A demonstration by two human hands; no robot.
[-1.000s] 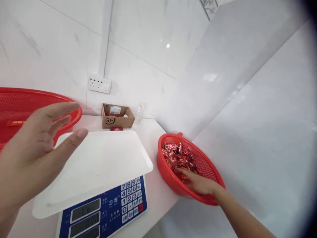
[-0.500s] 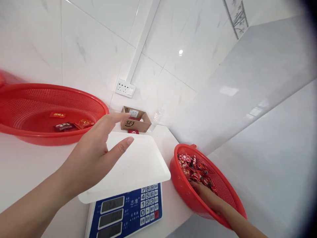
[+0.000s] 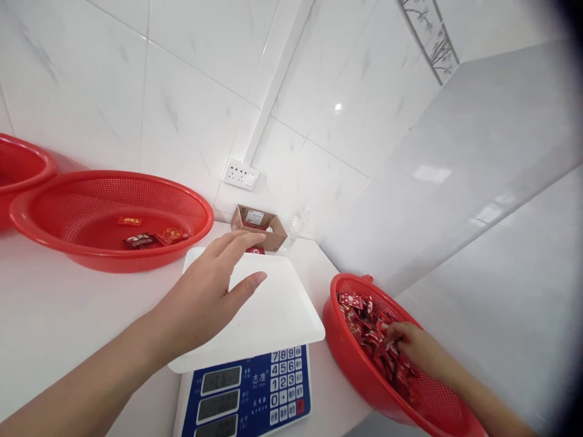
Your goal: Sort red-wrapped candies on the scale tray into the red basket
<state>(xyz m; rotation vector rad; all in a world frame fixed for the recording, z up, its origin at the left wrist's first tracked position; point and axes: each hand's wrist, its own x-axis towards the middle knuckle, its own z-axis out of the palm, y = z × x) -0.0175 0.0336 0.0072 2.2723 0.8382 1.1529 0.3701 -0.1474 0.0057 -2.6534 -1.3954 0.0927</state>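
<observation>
My left hand (image 3: pixel 214 297) hovers over the white tray (image 3: pixel 273 303) of a digital scale, empty, with fingers stretched out and thumb apart. Below the tray sits the scale's blue keypad panel (image 3: pixel 259 394). On the right, my right hand (image 3: pixel 416 346) reaches into a red plastic basket (image 3: pixel 350 358) of red-wrapped candies (image 3: pixel 364 318). Its fingers are curled round some of the candies, and the fingertips are partly hidden among the wrappers.
Another red basket (image 3: pixel 136 262) at the left holds a few wrapped pieces, with a further red basket (image 3: pixel 27 158) beside it. Behind the scale stand a small cardboard box (image 3: pixel 273 241) and a clear plastic bottle (image 3: pixel 298 223). A tiled wall with a socket (image 3: pixel 241 175) rises behind.
My right hand has shifted up and rightward within the basket, its fingers now curled on candies. The left hand stays open above the tray. The view has turned slightly left.
</observation>
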